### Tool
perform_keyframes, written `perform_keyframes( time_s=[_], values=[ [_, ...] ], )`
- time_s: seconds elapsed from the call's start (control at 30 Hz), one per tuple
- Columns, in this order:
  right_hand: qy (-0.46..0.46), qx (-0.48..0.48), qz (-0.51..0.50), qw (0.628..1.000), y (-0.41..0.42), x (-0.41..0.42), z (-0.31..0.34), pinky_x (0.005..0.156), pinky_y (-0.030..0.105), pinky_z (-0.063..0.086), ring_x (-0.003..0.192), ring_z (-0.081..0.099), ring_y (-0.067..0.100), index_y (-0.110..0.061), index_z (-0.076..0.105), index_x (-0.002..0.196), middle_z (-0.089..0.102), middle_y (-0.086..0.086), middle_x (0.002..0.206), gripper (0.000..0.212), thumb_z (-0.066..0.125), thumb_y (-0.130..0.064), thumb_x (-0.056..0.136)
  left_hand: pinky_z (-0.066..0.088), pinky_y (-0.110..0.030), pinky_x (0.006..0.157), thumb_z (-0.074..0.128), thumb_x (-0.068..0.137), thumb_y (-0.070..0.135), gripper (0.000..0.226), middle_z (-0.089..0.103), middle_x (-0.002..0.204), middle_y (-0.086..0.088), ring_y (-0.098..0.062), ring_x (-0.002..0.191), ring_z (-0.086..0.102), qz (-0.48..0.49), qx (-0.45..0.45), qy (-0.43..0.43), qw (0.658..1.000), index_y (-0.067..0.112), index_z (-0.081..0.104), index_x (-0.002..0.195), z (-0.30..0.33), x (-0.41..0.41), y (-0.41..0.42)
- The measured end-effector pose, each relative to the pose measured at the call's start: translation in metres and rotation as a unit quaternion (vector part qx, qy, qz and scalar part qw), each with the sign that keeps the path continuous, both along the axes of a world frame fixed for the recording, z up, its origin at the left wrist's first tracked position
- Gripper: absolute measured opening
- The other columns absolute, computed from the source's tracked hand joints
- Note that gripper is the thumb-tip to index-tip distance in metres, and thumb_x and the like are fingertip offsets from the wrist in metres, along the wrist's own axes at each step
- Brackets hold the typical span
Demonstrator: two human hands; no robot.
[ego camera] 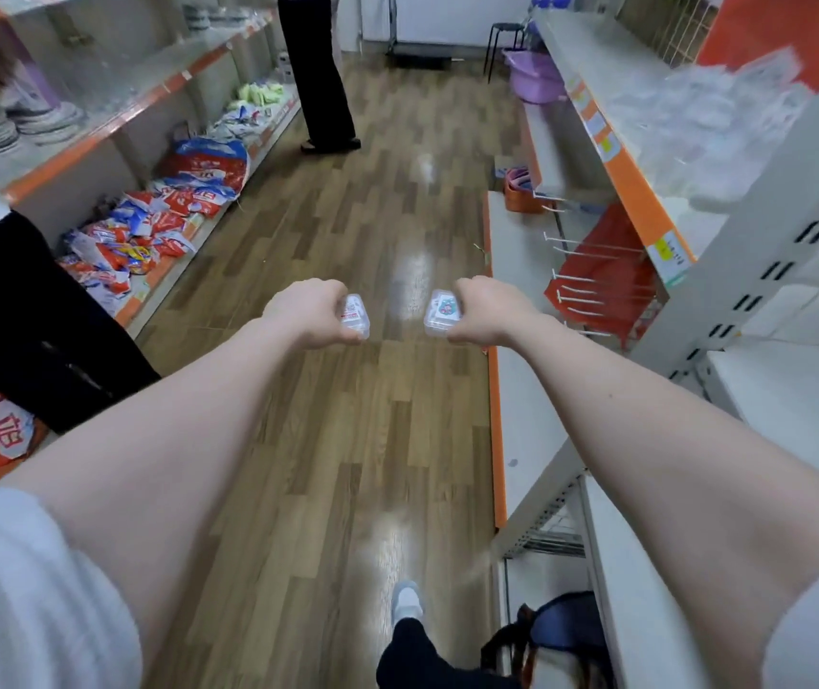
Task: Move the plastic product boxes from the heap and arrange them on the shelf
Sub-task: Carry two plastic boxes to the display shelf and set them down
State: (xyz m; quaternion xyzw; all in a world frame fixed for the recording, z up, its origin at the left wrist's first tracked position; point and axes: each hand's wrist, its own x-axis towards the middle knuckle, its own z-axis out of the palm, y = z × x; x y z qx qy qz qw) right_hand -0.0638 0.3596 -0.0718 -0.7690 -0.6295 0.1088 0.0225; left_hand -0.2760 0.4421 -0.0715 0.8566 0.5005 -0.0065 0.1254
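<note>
Both arms reach out over the wooden aisle floor. My left hand [310,310] grips a small clear plastic box [355,315] with a red-and-white label. My right hand [484,310] grips a second clear plastic box [442,313] with a blue-and-pink label. The two boxes face each other a short gap apart, in mid-air. On the right stands a white shelf unit with orange edging [641,201]; a blurred heap of clear plastic items [710,121] lies on its upper board.
A person in black trousers [320,82] stands up the aisle. The left shelves hold red-and-blue packets [149,231] and stacked plates [15,126]. A purple tub [534,77], a stool [507,37] and peg hooks [591,285] are on the right.
</note>
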Motion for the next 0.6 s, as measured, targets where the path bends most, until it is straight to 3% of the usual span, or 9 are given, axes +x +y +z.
perform_keyframes(
  time_s=[0.27, 0.6],
  values=[
    [0.004, -0.003, -0.029, 1.000, 0.114, 0.088, 0.017, 0.063, 0.029, 0.036, 0.082, 0.053, 0.024, -0.012, 0.053, 0.097, 0.054, 0.004, 0.091, 0.033, 0.066, -0.034, 0.076, 0.051, -0.038, 0.076, 0.070, 0.073, 0.046, 0.051, 0.061, 0.104, -0.003, -0.024, 0.091, 0.057, -0.023, 0.004, -0.013, 1.000, 0.013, 0.055, 0.109, 0.019, 0.091, 0.119],
    [0.029, 0.017, -0.047, 0.998, 0.198, 0.145, 0.017, 0.071, 0.033, 0.047, 0.093, 0.058, 0.026, -0.011, 0.054, 0.109, 0.059, 0.009, 0.106, 0.041, 0.067, -0.034, 0.077, 0.050, -0.042, 0.086, 0.070, 0.075, 0.049, 0.059, 0.061, 0.114, -0.004, -0.025, 0.102, 0.056, -0.052, 0.004, 0.001, 0.999, 0.012, 0.053, 0.119, 0.027, 0.157, 0.223]
  ],
)
